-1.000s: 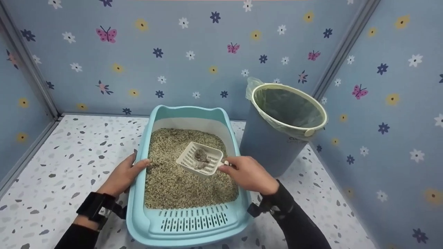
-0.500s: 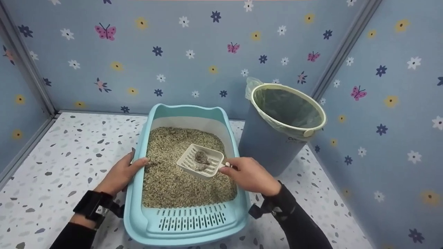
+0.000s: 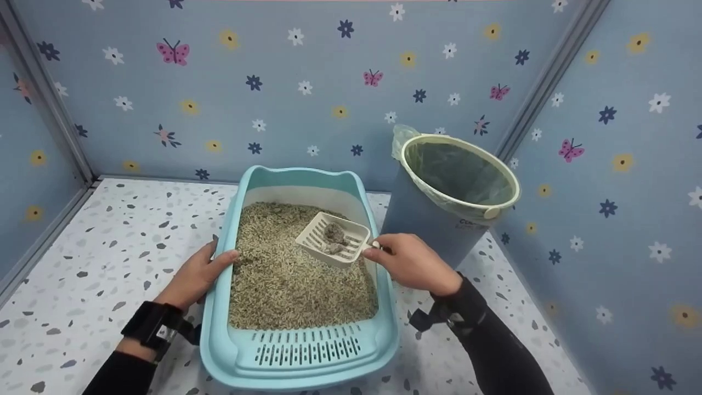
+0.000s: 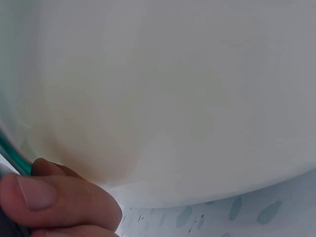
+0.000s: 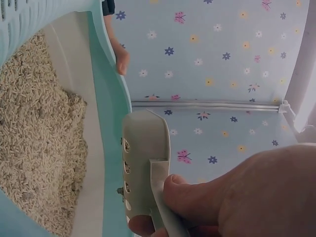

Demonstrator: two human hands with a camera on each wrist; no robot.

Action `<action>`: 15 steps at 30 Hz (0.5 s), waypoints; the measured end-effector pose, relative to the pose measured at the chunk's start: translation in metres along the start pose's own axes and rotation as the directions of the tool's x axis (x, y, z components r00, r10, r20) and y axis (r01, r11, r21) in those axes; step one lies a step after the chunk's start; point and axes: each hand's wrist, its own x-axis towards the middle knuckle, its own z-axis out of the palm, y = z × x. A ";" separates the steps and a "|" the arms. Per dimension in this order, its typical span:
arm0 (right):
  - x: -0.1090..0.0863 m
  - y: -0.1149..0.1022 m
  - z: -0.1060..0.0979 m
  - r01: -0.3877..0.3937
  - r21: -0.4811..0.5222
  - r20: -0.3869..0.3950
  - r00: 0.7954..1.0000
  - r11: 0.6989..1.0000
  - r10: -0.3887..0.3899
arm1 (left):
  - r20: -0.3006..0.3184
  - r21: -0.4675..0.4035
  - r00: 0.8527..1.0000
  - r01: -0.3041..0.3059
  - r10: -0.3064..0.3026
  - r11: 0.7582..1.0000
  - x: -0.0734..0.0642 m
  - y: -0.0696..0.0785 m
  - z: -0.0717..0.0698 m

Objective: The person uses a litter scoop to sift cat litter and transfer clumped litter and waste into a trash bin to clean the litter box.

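1. in the head view, over the right part of the litter [image 3: 285,285], a slotted scoop [image 3: 352,236] carries a grey-brown clump [image 3: 333,235]; the right hand [image 3: 419,263] has its handle pinched between thumb and fingers.
2. at the left rim of the blue litter box [image 3: 299,376], the left hand [image 3: 192,277] grips the edge, thumb lapped over the top and fingers on the outer side.
3. just beyond the box, to the right, stands a blue-grey bin [image 3: 425,225] with a pale rim and a translucent liner [image 3: 406,145] folded over it; box and bin rest on a white speckled surface [image 3: 131,236], with a flowered blue wall [image 3: 307,55] behind.
4. in the left wrist view, bent fingers [image 4: 74,200] show at the lower left beside a green edge; a broad pale surface fills most of the rest.
5. in the right wrist view, the thumb lies along the scoop's handle, bits show through the slots, and the litter lies to the left, inside the box.
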 end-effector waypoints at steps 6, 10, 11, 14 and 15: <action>0.005 0.000 -0.021 0.016 -0.032 -0.021 1.000 0.999 -0.017 | -0.006 0.024 1.000 -0.003 0.003 1.000 0.001 0.000 -0.001; 0.009 -0.002 -0.039 0.018 -0.028 -0.040 0.999 0.999 -0.019 | -0.008 0.024 1.000 -0.003 0.003 1.000 0.000 0.001 -0.001; 0.009 -0.002 -0.045 0.014 -0.028 -0.044 0.999 1.000 -0.015 | -0.008 0.024 1.000 -0.002 0.002 1.000 0.000 0.001 -0.001; 0.011 -0.004 -0.061 0.000 -0.034 -0.056 0.998 0.999 -0.002 | -0.008 0.034 1.000 0.005 -0.005 0.999 0.000 0.002 -0.001; 0.011 -0.004 -0.068 -0.005 -0.038 -0.060 0.998 0.999 0.003 | -0.008 0.037 1.000 0.007 -0.007 0.999 0.001 0.003 -0.001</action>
